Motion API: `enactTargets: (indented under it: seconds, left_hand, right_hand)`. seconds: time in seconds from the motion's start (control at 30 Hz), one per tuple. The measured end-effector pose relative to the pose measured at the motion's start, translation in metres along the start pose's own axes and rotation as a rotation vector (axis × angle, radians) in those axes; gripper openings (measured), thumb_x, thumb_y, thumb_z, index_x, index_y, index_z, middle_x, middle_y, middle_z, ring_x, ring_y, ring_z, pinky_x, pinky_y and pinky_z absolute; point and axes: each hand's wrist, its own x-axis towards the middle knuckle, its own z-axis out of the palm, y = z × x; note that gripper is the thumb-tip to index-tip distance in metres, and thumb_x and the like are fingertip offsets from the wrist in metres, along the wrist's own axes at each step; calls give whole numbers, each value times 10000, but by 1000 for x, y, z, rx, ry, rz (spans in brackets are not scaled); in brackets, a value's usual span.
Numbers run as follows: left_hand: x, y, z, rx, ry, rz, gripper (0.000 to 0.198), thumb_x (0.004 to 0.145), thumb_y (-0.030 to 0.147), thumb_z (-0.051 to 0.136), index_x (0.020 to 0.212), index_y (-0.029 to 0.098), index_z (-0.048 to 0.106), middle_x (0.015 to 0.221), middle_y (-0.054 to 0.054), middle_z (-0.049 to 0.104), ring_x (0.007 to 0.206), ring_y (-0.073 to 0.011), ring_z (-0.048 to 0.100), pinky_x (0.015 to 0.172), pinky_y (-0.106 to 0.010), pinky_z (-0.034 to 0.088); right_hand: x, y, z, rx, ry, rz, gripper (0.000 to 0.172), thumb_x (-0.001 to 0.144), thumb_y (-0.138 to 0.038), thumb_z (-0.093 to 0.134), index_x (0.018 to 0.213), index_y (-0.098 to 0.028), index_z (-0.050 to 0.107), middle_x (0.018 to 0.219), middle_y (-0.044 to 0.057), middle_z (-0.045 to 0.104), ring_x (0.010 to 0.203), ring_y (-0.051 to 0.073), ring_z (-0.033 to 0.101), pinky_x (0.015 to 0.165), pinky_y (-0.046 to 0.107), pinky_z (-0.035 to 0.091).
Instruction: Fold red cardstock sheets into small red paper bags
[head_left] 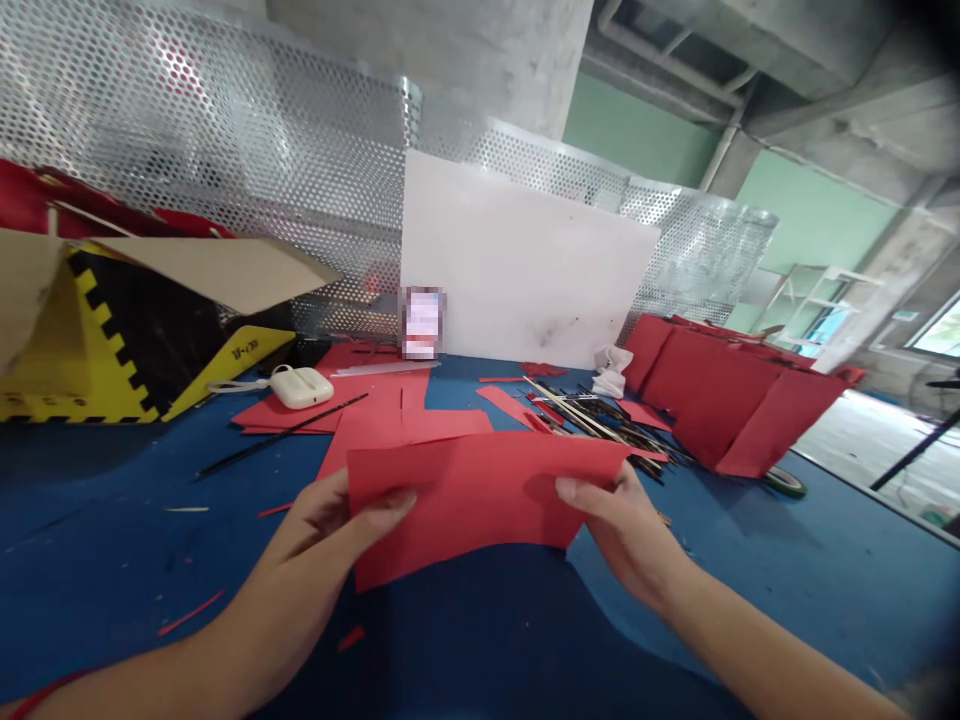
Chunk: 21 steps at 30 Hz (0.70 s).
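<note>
Fingers (392, 508) pinch red paper (480, 495); a white case (300, 386) lies beyond, contents hidden.

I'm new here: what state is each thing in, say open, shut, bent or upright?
Red sheet: held up, slightly bent
Left hand: pinching the sheet's left end
Right hand: pinching its right end
White case: lid shut
Yellow-black box: flaps open
Blurred screen: lit, upright
White board: standing upright
Long black stick: lying flat
Thin sticks: loosely heaped
Red bundle: standing upright
Tape roll: lying flat

workshop | concrete pillar (465, 70) | perforated metal screen (322, 170) | blue worktable (97, 540) | red scraps (191, 613)
</note>
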Motion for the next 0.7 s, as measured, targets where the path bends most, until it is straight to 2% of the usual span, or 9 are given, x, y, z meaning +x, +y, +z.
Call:
enactTargets:
  seconds: [0.1, 0.2, 0.27, 0.37, 0.47, 0.7]
  left_hand:
    - [-1, 1, 0, 19, -121, -42, 334, 637, 395, 829, 928, 263, 731, 895, -24, 767, 921, -296, 701, 788, -360, 578]
    - [-3, 1, 1, 77, -222, -78, 378, 714, 384, 782, 1055, 235, 715, 1025, -52, 750, 1010, -307, 675, 888, -394, 541]
    - [-5, 2, 1, 56, -239, -65, 439, 754, 383, 751, 1161, 239, 674, 1126, -57, 719, 1074, -308, 647, 934, -405, 516]
    - [-6, 0, 0, 40, -203, -79, 526, 779, 398, 727, 1272, 268, 596, 1204, -51, 686, 1104, -303, 632, 924, -403, 523]
    - [-6, -2, -1, 110, -191, -74, 549, 782, 439, 716, 1288, 278, 575, 1234, -49, 670, 1107, -300, 630, 903, -389, 535]
    - [-4, -3, -1, 339, 17, -76, 443, 695, 539, 745, 1051, 277, 705, 1100, -50, 732, 1067, -348, 645, 890, -417, 532]
  right_hand:
    - [0, 1, -3, 9, -23, -26, 310, 574, -340, 852, 839, -234, 731, 900, 43, 757, 899, 265, 693, 864, 418, 531]
    - [-3, 4, -2, 1, 2, 29, 314, 560, -318, 867, 834, -233, 739, 898, 38, 758, 906, 258, 689, 877, 406, 523]
    - [-8, 4, 1, 17, 34, 45, 339, 550, -306, 877, 854, -236, 744, 898, 33, 758, 905, 252, 687, 866, 393, 527]
    - [-13, 4, 5, 6, 54, 25, 337, 545, -307, 884, 844, -233, 747, 864, 29, 757, 865, 243, 687, 829, 379, 538]
    - [-13, 6, 5, -11, 84, 23, 347, 553, -314, 881, 861, -233, 742, 887, 27, 756, 886, 249, 685, 838, 381, 537]
    - [-11, 18, 4, -8, 68, 62, 423, 605, -351, 855, 991, -243, 718, 1025, 37, 747, 1006, 277, 668, 907, 413, 518]
